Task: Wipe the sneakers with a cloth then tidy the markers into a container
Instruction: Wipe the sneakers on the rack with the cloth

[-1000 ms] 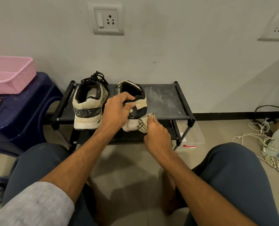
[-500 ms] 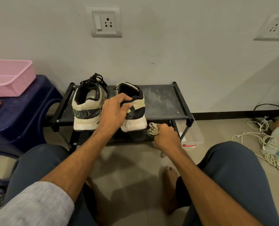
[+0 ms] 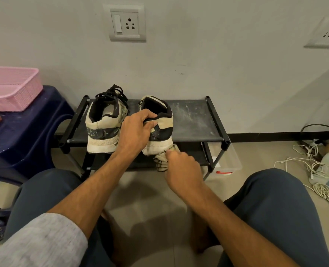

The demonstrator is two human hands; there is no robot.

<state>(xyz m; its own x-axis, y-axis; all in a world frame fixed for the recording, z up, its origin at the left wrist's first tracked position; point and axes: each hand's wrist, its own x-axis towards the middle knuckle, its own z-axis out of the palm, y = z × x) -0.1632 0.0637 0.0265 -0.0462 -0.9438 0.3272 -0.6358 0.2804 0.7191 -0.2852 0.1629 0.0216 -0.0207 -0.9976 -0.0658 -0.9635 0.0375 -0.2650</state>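
Head view: left hand (image 3: 134, 130) grip clamped on heel collar of right sneaker (image 3: 163, 128), on shoe rack (image 3: 194, 120) top shelf beside left sneaker (image 3: 104, 128). Right hand (image 3: 181, 166) grip pinching cloth (image 3: 160, 162) against its heel sole.

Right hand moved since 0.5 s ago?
Yes. The right hand, gripping the cloth, shifted left, away from the rack's front-right post, onto the right sneaker.

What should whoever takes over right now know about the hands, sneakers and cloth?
Left hand grips the heel collar of the right sneaker on the shoe rack.
Right hand presses the cloth to that sneaker's heel sole.
Left sneaker stands beside it, unheld.
Done: wiping under way; extent unclear.
Left: finish both sneakers, then markers, none plainly in view; pink basket sits on the blue stool.
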